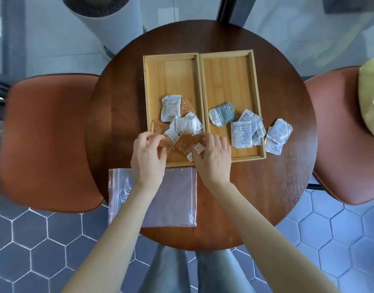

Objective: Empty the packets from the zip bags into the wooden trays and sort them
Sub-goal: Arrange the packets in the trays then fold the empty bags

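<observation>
The left hand [148,157] and right hand [211,157] are each pinching clear packets [182,144] lying in the left tray [147,92]; light, slick and crinkly, they are best taken by an edge; the zip bag [173,197] is lying flat on the surface [255,187].

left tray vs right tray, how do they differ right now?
Left tray holds white packets mixed with clear star-printed packets; right tray holds white packets and a grey-green packet, none clear that I can see. Both hands, left hand and right hand, are at the left tray's near end; none at the right tray. Two white packets lie on the table beside the right tray. Shared: same light wood, rectangular, side by side, far halves bare.
</observation>
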